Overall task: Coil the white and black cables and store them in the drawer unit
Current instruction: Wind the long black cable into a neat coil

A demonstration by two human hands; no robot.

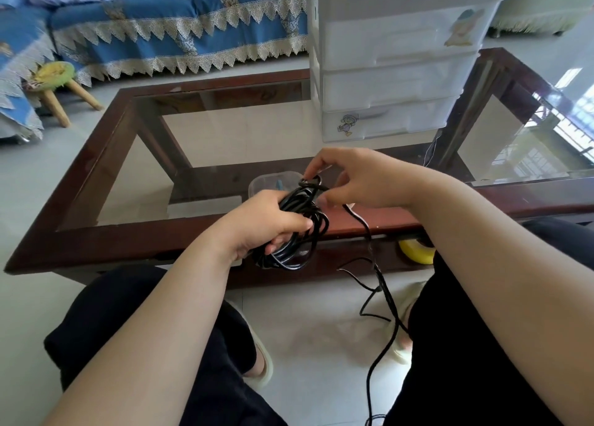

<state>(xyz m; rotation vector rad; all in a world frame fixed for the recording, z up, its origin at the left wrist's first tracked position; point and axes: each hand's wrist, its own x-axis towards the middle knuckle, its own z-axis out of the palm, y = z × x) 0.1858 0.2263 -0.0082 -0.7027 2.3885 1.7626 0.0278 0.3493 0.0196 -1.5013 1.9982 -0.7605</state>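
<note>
A black cable (299,229) is gathered into a loose coil above the near edge of the glass table. My left hand (266,223) is closed around the coil's left side. My right hand (360,181) pinches a loop of the same cable at the top of the coil. The cable's free tail (382,290) hangs down past the table edge to the floor between my knees. The white plastic drawer unit (395,56) stands on the table behind my hands, its drawers closed. No white cable can be made out.
A clear plastic container (260,183) sits on the table behind the coil. The wood-framed glass table (128,239) spans the view. A yellow tape roll (416,252) lies under its edge. A small stool (54,82) and a blue sofa (160,24) stand beyond.
</note>
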